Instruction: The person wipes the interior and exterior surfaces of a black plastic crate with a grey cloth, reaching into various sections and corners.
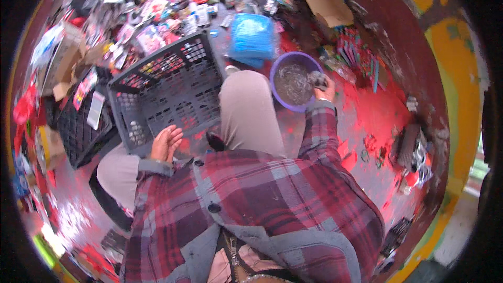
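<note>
Head view: right hand is clamped on a crumpled grey wad, soft and wet-looking, exact material unclear, held at the right side of a round purple basin. Basin looks like smooth plastic, contents murky grey-brown with a glinting, streaky surface. Left hand is open, fingers loosely bent and close to each other, at the near side of a dark grey crate; can't tell if it touches. Crate is rigid, rectangular, slotted walls, lattice base, sitting left of the basin. Light grey trousers come between the two, one knee up; plaid jacket in maroon and grey, coarse weave. Beyond the knee, a blue stack, blocky, in shiny clear film. Second black crate, gridded, tilted, at far left. Surface is a floor, grey under patchy red, scuffed. Top left is a dense heap of small mixed items, lots of glossy film and card. Bent brown cardboard at top, thin coloured sticks right of the basin. Dark red wall curves round the right side, worn yellow band outside it.
</note>
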A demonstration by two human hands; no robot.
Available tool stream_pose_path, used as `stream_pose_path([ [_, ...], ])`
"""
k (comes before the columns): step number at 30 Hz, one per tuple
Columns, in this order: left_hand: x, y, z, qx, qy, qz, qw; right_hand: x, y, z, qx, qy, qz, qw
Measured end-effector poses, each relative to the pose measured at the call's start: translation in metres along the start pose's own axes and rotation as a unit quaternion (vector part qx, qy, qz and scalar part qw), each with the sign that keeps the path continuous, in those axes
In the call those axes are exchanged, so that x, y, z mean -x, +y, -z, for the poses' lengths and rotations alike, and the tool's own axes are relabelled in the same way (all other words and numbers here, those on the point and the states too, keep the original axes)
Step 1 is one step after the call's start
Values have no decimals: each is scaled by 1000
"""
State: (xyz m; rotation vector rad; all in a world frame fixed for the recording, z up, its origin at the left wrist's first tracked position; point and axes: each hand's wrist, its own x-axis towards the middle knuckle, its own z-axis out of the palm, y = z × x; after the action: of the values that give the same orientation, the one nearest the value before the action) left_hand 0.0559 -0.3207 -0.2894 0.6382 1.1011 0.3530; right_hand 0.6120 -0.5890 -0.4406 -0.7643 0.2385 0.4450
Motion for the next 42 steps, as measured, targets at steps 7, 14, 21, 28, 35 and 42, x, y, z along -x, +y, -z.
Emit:
stream_pose_path([
  [7,3,2,6,30,-27,-37,999,27,-21,-37,62,-19,-39,997],
  [14,9,2,10,36,-20,-44,998,-22,-37,11,323,-75,83,940],
  [21,9,-4,15,31,12,-39,999,36,-18,-55,266,-58,127,954],
  [28,-3,0,5,15,-11,-14,1000,33,-55,-41,382,-79,19,921],
  [35,4,-1,3,12,-12,-8,1000,64,-44,-73,546,-137,89,822],
  [42,3,-3,5,12,5,-10,1000,30,-47,-65,361,32,-25,932],
])
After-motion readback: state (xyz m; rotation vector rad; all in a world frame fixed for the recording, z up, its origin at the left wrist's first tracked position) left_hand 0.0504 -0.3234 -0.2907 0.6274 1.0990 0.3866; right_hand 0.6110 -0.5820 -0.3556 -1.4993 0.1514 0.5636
